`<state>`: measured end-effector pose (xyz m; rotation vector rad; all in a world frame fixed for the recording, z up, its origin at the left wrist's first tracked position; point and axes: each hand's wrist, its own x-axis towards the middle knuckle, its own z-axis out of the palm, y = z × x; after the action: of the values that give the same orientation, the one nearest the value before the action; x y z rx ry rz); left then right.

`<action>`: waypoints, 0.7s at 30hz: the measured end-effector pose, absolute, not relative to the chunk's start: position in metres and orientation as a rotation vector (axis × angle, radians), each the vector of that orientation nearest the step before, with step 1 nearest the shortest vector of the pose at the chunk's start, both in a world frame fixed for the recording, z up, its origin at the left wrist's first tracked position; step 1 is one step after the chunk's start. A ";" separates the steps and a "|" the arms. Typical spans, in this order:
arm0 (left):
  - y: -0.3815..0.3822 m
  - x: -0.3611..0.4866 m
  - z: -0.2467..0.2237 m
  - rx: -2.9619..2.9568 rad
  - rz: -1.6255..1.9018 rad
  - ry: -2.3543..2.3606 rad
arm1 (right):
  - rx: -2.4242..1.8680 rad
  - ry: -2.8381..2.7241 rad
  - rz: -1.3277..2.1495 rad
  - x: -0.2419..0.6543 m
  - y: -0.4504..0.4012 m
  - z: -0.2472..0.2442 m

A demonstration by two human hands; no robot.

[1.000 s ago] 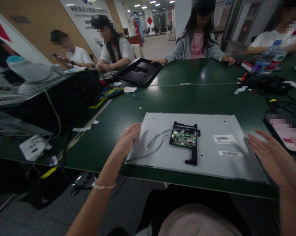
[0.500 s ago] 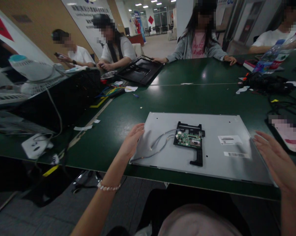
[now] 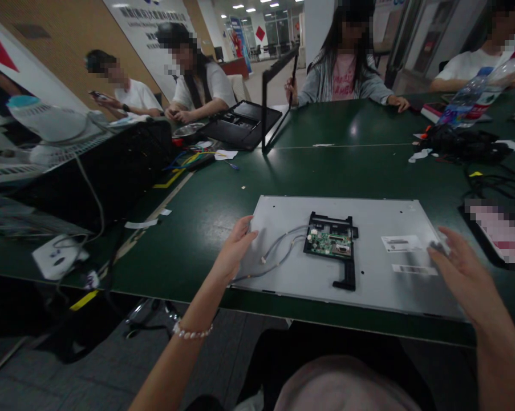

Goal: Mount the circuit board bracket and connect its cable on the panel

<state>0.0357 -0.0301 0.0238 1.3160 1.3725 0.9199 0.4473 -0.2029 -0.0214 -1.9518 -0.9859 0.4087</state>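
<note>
A flat grey monitor panel [image 3: 283, 274] lies back side up near the table's front edge. A black plastic bracket [image 3: 348, 274] with a green circuit board [image 3: 325, 242] sits at its middle, and thin grey cables [image 3: 278, 242] run leftward from the board. My left hand [image 3: 235, 245] grips the panel's left edge, thumb on top. At the opposite edge, my right hand [image 3: 462, 268] has its thumb over the metal near two white labels [image 3: 400, 244]; its lower fingers are partly hidden.
Across the green table [image 3: 206, 228], a person's hand [image 3: 290, 91] holds up a thin black frame [image 3: 264, 114]. Beside it lies a black plastic housing [image 3: 244, 125]. A phone [image 3: 501, 231] and black cables [image 3: 462, 145] are at right; a white fan [image 3: 47, 120] stands left.
My hands have closed in on the panel's edges, thumbs now over its top. Across the table, the person has lifted a thin black frame off the black housing.
</note>
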 end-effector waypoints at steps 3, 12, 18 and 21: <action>-0.031 0.038 0.022 1.315 0.914 1.351 | -2.027 -1.098 0.385 0.428 -0.200 -0.012; -0.037 0.050 0.020 1.382 0.889 1.349 | -1.797 -1.675 0.455 0.366 -0.172 -0.007; -0.040 0.051 0.023 1.401 0.905 1.382 | -1.747 -1.792 0.462 0.350 -0.156 -0.008; -0.039 0.049 0.021 1.409 0.903 1.382 | -1.719 -1.806 0.469 0.350 -0.155 -0.009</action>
<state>0.0492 -0.0394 0.0209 1.4088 1.3823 0.9032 0.3497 -0.1552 -0.0087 -1.7193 -1.8056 0.4690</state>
